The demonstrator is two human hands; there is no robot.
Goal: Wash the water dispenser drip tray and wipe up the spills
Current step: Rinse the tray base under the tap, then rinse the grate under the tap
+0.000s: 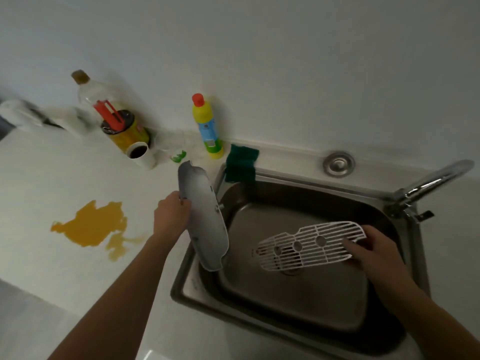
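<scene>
From the head camera: the left hand (171, 213) grips the white drip tray (205, 222) by its edge, tilted up over the sink's (298, 294) left rim. The right hand (374, 249) pinches the slotted grate (311, 245) by one end above the basin. An orange spill (91, 226) (spread wide) lies on the counter (52, 268) to the left.

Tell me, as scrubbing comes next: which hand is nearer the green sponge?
Left. The left hand, holding the tray, is close left of the green sponge; the right hand holds the grate farther right.
</scene>
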